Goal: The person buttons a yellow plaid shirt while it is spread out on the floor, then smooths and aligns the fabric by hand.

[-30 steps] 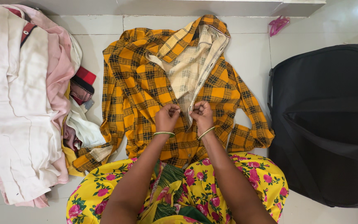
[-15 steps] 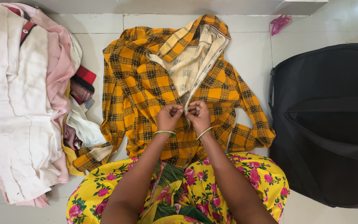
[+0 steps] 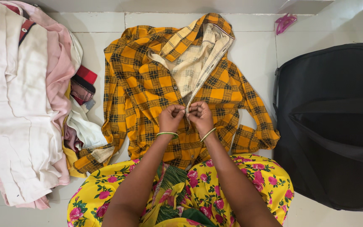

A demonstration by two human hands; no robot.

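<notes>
An orange and black checked shirt (image 3: 139, 88) lies face up on the white tiled floor, its upper front open and showing a pale lining. My left hand (image 3: 171, 118) pinches the left front edge at mid-chest. My right hand (image 3: 200, 115) pinches the right front edge beside it. The fingertips of both hands meet at the shirt's button line. Each wrist wears a thin bangle. My lap, in yellow cloth with pink flowers (image 3: 215, 189), is just below the shirt's hem.
A heap of white, pink and red clothes (image 3: 26, 101) lies at the left. An open black bag (image 3: 337, 126) lies at the right. A pink clip (image 3: 284, 22) rests on the floor near the far wall.
Both hands have shifted slightly up the shirt front and drawn closer, pulling the two front edges together at the button line. The open gap in the shirt has narrowed a little.
</notes>
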